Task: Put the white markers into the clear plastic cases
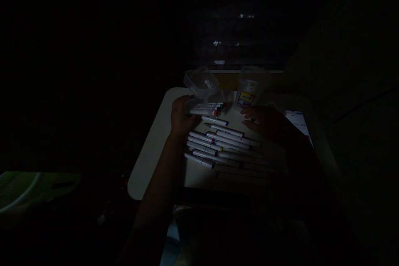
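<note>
The scene is very dark. My left hand (181, 117) is closed round the side of a clear plastic case (204, 99) that lies tipped on the small white table (149, 149), with a few coloured marker ends showing at its mouth. My right hand (260, 119) hovers palm down with its fingers stretched out just right of the case, holding nothing. Several white markers (222, 145) lie side by side in rows on the table between and below both hands. A second clear container with a yellow label (247, 91) stands upright behind my right hand.
A lit phone screen (299, 124) lies at the table's right edge. A pale green object (28, 189) sits low at the far left. Window blinds (230, 41) with faint glints show behind the table. Everything else is in darkness.
</note>
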A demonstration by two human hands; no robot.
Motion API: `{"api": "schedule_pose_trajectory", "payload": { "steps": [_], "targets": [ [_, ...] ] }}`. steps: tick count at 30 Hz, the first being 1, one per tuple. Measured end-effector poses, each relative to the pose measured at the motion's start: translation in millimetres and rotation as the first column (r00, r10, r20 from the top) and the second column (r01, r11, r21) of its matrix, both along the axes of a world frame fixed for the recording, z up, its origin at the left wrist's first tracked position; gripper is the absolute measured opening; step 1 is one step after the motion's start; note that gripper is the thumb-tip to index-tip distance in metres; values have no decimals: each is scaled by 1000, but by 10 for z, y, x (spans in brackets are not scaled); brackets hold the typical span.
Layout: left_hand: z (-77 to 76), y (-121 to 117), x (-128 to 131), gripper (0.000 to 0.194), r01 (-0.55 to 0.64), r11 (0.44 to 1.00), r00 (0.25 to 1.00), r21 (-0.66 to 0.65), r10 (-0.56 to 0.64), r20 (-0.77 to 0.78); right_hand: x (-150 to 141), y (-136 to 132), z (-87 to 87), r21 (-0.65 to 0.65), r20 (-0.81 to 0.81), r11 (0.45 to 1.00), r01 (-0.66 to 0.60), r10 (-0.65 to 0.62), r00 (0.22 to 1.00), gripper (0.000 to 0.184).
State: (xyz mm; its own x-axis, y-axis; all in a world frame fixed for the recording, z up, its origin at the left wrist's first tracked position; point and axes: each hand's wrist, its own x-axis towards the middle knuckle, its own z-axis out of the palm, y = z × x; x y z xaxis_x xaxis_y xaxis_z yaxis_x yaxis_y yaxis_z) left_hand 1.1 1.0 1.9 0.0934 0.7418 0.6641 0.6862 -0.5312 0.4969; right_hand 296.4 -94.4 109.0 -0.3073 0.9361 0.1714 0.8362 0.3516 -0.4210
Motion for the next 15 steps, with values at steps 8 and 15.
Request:
{"api": "schedule_pose_trajectory", "payload": {
  "steps": [8,15],
  "targets": [
    [-28,13,-8,66,-5,999,1000,32,5,-15,140,122,-107,-473,317,874,107,56,947,36],
    [-10,14,-8,65,-12,1000,1000,4,12,-20,-31,138,-114,-501,388,857,122,96,916,28]
  ]
}}
